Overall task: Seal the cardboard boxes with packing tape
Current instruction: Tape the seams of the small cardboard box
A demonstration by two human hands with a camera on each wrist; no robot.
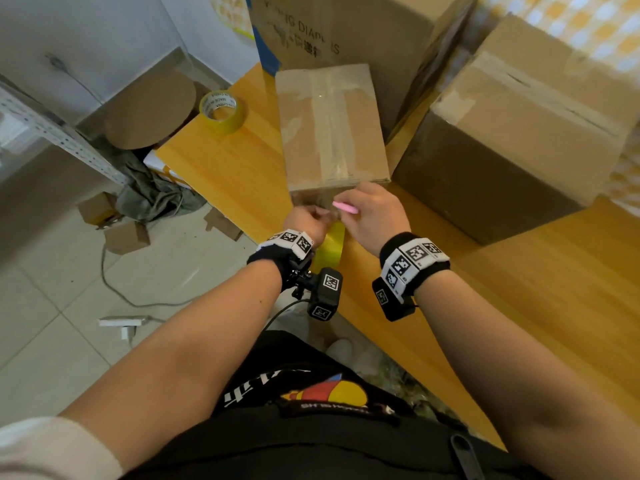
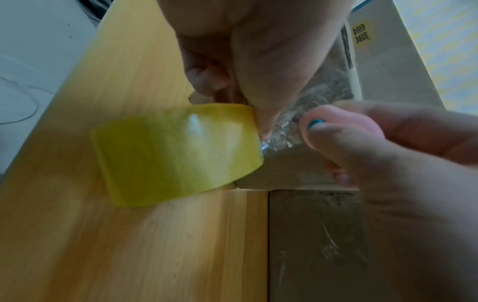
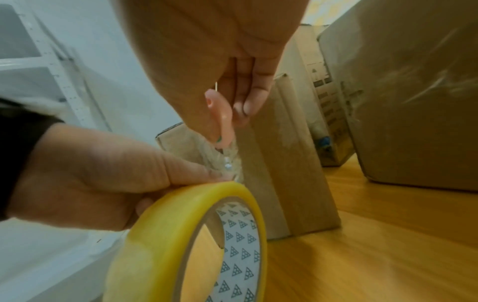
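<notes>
A small cardboard box (image 1: 332,126) lies on the wooden table (image 1: 235,174), with clear tape running down its top and over its near end. My left hand (image 1: 317,216) grips a yellow tape roll (image 1: 330,247) just in front of that end, and the stretch of clear tape (image 2: 279,139) from roll to box is crinkled. My right hand (image 1: 351,204) holds a pink cutter (image 1: 346,206) against this tape. In the right wrist view the cutter (image 3: 220,120) points down between the box (image 3: 284,173) and the roll (image 3: 196,235).
A second yellow tape roll (image 1: 223,110) sits at the table's far left corner. A large box (image 1: 519,133) stands right of the small one, and a printed carton (image 1: 346,29) behind it. Cardboard scraps, a cable and a power strip (image 1: 121,322) lie on the tiled floor at left.
</notes>
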